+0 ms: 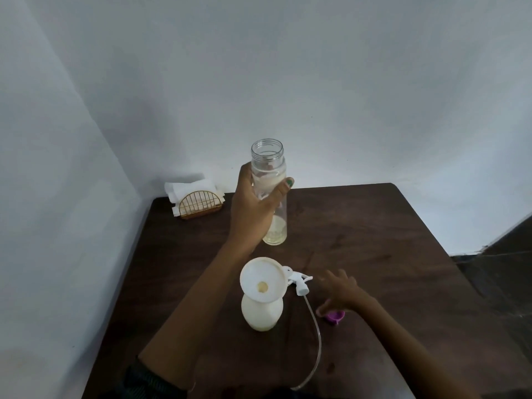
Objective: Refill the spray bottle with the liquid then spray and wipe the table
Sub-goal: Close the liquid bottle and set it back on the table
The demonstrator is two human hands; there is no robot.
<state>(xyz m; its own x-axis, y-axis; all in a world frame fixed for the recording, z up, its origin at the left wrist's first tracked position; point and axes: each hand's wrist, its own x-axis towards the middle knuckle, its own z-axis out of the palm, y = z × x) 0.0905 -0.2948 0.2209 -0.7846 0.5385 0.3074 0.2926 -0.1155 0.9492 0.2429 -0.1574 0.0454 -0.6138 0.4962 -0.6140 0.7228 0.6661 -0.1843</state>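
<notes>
My left hand (253, 203) grips a tall clear open-mouthed bottle (269, 168), upright above the dark wooden table (374, 240), with a little pale yellowish liquid at its bottom. Nearer to me stands the white spray bottle (260, 312) with a white funnel (263, 279) in its neck. Its white spray head (298, 280) lies on the table just right of the funnel, its clear dip tube (315, 338) curving toward me. My right hand (339, 292) hovers with fingers spread over a small purple cap (335, 315), fingertips at its left edge.
A gold wire holder with white paper napkins (195, 201) sits in the table's far left corner, against pale walls. The table's right edge drops to a dark floor (506, 269).
</notes>
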